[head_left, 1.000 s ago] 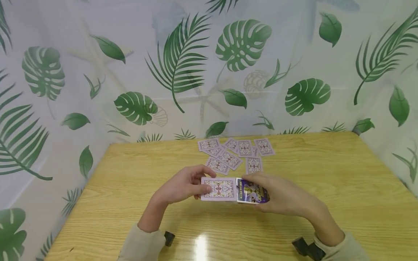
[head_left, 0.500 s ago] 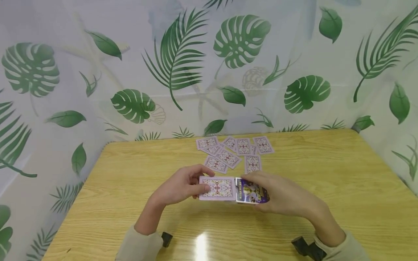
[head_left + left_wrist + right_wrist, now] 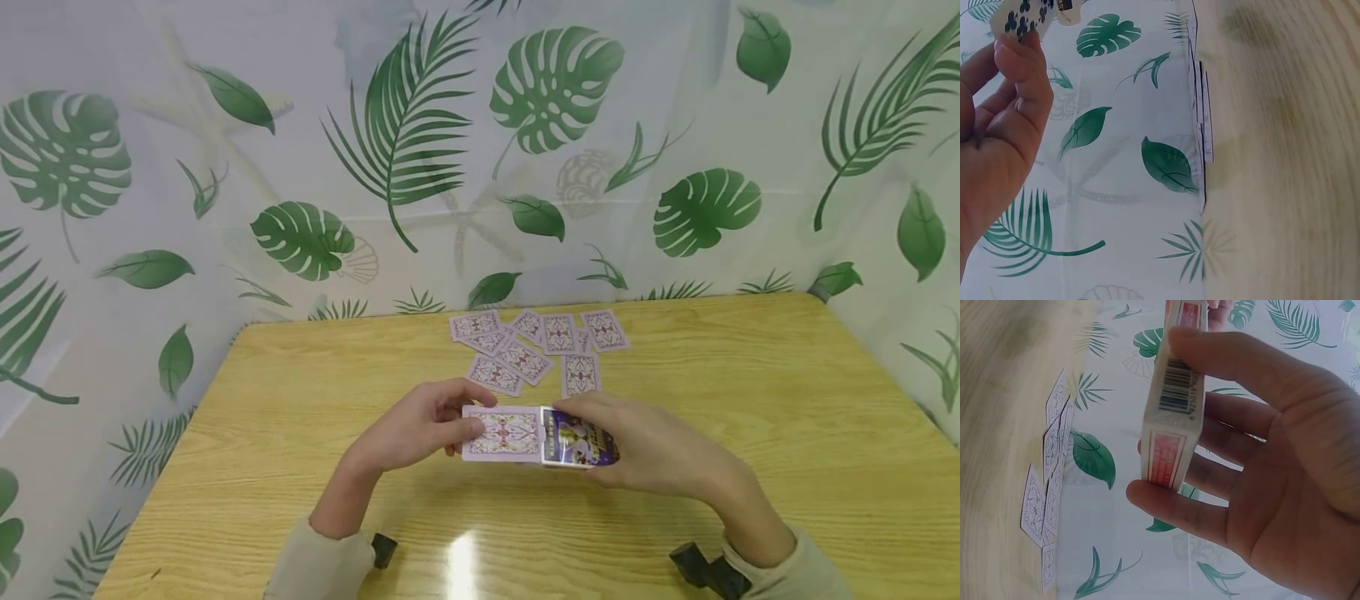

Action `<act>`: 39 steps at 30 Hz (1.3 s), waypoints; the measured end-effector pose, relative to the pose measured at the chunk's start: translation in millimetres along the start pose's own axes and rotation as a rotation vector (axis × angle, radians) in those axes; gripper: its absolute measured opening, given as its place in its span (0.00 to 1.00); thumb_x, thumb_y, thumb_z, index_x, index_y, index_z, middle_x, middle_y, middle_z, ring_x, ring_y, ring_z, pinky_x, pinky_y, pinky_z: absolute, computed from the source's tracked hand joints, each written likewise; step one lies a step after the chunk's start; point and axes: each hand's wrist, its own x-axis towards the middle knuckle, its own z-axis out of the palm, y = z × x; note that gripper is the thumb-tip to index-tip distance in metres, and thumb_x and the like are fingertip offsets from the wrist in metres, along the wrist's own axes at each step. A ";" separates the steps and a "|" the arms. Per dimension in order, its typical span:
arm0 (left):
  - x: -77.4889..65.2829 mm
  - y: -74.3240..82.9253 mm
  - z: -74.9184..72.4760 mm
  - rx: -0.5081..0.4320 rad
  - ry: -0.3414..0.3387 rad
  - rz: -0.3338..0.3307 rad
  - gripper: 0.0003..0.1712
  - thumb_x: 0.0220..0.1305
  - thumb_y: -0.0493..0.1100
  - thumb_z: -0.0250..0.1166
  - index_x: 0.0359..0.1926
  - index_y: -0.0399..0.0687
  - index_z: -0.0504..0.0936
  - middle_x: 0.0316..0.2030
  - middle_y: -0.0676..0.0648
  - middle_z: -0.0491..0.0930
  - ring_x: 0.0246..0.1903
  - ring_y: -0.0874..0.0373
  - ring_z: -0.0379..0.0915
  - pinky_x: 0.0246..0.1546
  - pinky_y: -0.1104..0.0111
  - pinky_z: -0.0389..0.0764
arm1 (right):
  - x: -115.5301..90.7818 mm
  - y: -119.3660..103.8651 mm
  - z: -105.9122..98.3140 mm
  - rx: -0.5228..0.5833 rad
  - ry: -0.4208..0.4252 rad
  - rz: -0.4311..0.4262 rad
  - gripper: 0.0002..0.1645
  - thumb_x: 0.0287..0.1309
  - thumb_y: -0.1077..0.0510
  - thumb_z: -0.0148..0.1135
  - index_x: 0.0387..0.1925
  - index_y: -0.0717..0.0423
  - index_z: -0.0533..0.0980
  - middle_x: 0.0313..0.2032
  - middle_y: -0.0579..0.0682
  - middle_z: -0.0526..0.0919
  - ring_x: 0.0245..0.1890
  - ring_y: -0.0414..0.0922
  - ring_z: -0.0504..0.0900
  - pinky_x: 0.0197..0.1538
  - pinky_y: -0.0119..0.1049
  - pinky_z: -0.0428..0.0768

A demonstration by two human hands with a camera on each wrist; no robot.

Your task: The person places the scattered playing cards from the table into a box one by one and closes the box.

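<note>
Nearest, toward near edge of wood-grain worktop (image 3: 300,492): beige left sleeve (image 3: 318,562) and beige right sleeve (image 3: 795,571), with small black wrist device (image 3: 383,550) by left one and larger black wrist unit (image 3: 705,567) by right one. Between sleeves, white glare patch (image 3: 461,567) on worktop. Over near left edge, small dark speck (image 3: 156,573).

Next, raised over middle of worktop: playing card (image 3: 502,437), back up, pale pink border, ornate floral pattern. Pinched by left hand (image 3: 423,425) at end toward left edge, thumb on top. Club pips (image 3: 1022,25) on underside, per left wrist view, plus white piece with dark print (image 3: 1069,11) just beside, too cropped to identify. Cannot tell single card from stack.

Other end of playing card right at mouth of card box (image 3: 573,439); insertion depth unclear. Card box glossy purple-blue with gold artwork, white rim, in line with playing card. Clamped in right hand (image 3: 660,446), thumb and fingers around end toward right edge. Barcode (image 3: 1175,387) and red panel (image 3: 1165,456) on narrow side, per right wrist view.

Farther: scattered playing cards (image 3: 525,361), backs up, similar floral pattern, near middle of far edge, several overlapping. Nearest of these just beyond right hand.

Farthest: white cloth backdrop (image 3: 300,167) behind far edge, also along left and right edges, printed with green leaves, faint starfish, shells.
</note>
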 end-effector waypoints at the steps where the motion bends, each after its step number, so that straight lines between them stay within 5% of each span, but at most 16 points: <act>1: 0.1 -1.9 -0.9 -0.011 -0.011 0.010 0.18 0.72 0.38 0.59 0.60 0.39 0.76 0.36 0.43 0.80 0.28 0.57 0.74 0.28 0.68 0.79 | -0.1 -0.3 -0.1 0.002 0.002 0.000 0.41 0.51 0.56 0.76 0.66 0.56 0.71 0.63 0.53 0.75 0.62 0.52 0.75 0.61 0.51 0.75; 7: -1.6 -12.2 -7.4 -0.152 -0.065 0.051 0.22 0.73 0.33 0.56 0.64 0.33 0.71 0.41 0.40 0.79 0.31 0.56 0.77 0.34 0.63 0.83 | -0.3 -2.9 -1.2 0.011 0.012 0.002 0.41 0.51 0.57 0.76 0.66 0.56 0.71 0.63 0.53 0.75 0.62 0.52 0.75 0.61 0.51 0.75; 18: 5.1 -11.8 1.0 -0.431 -0.036 -0.081 0.21 0.70 0.32 0.59 0.61 0.28 0.68 0.31 0.44 0.81 0.25 0.58 0.80 0.30 0.68 0.84 | -1.5 -6.0 -1.8 -0.016 0.029 -0.007 0.41 0.52 0.54 0.76 0.66 0.54 0.71 0.63 0.51 0.76 0.62 0.52 0.75 0.61 0.51 0.75; 39: 13.4 -17.8 14.9 -0.281 -0.056 -0.093 0.23 0.69 0.37 0.62 0.61 0.31 0.68 0.32 0.43 0.77 0.26 0.58 0.75 0.29 0.68 0.80 | -0.9 -10.4 0.1 -0.046 0.039 -0.053 0.40 0.51 0.55 0.76 0.65 0.55 0.72 0.62 0.51 0.76 0.63 0.51 0.75 0.61 0.50 0.75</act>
